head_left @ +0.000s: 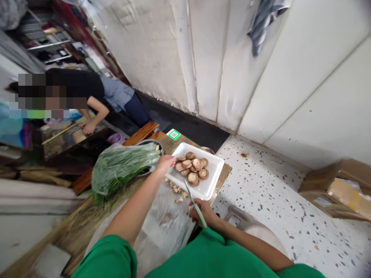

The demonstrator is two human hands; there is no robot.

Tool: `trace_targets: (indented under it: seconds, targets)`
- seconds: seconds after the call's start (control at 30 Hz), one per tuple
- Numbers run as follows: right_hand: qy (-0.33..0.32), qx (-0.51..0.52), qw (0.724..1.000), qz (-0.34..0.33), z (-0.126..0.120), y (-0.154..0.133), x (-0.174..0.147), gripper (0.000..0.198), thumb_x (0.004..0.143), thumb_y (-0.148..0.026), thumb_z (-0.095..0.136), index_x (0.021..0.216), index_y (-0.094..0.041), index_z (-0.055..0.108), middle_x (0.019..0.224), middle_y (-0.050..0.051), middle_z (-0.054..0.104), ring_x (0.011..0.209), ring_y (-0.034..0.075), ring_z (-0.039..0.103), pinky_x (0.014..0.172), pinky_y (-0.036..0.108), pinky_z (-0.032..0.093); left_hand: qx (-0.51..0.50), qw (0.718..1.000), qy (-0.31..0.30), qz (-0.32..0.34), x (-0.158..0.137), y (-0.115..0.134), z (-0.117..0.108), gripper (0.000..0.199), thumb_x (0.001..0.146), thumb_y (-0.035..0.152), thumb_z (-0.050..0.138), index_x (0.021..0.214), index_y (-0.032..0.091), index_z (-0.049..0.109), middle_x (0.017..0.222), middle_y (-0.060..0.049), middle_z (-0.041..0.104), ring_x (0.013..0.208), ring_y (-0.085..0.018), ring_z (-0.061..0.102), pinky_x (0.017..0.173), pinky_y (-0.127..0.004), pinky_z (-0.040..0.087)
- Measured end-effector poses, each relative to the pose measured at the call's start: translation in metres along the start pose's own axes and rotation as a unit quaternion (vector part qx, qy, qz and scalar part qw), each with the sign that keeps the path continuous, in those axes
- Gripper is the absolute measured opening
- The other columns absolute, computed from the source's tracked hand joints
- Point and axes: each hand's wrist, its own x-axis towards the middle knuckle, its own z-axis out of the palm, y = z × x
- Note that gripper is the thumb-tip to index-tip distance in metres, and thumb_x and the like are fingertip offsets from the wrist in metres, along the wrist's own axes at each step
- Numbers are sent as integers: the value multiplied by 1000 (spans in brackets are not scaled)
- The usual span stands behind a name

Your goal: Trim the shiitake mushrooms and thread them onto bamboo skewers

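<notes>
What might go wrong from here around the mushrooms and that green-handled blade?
The green-handled blade in the right hand points toward the tray, and the left hand is at its far side; a slip might nick those fingers.

The tray sits close to the table's edge, so a bump could perhaps spill the mushrooms.
</notes>
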Motion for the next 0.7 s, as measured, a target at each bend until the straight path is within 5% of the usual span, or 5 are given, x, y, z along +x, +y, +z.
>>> trace_targets:
  seconds: [0.17, 0.27, 0.37, 0.53, 0.7]
  targets:
    - [1, -123, 992, -19, 32, -10, 10, 41, 64, -47, 65, 90, -19, 49, 55, -6, 54, 48, 12, 53, 46, 23, 42, -31, 995, -70, 63, -107, -17, -135, 34, 68, 45, 65, 64, 11, 64, 78, -10, 68, 73, -17, 62, 62, -23, 47]
    - [-20, -267, 961, -74, 65, -18, 12, 42, 62, -45, 70, 91, -19, 53, 62, -2, 58, 58, 14, 55, 55, 25, 42, -34, 996, 18, 83, -182, -62, -216, 43, 68, 54, 61, 57, 13, 63, 79, -11, 69, 82, -21, 62, 70, -27, 47]
    - [-84, -371, 918, -109, 105, -19, 5, 44, 60, -40, 74, 94, -19, 56, 67, -1, 61, 61, 15, 54, 58, 24, 40, -78, 990, 120, -5, -244, -131, -271, 46, 56, 62, 65, 67, 17, 69, 78, -8, 70, 80, -23, 62, 78, -34, 47]
    - [-215, -447, 863, -97, 157, -3, -15, 48, 53, -35, 77, 94, -20, 58, 67, -2, 60, 60, 14, 51, 55, 22, 36, -259, 959, 92, -71, -305, -226, -294, 61, 55, 79, 48, 82, 28, 71, 86, -3, 71, 88, -23, 63, 85, -36, 46]
    - [-296, -488, 818, -77, 173, 7, -19, 43, 51, -26, 73, 91, -20, 62, 63, -5, 56, 55, 11, 45, 50, 20, 32, -227, 968, 63, -86, -308, -257, -262, 60, 50, 66, 65, 85, 18, 70, 93, -12, 69, 91, -25, 62, 85, -33, 46]
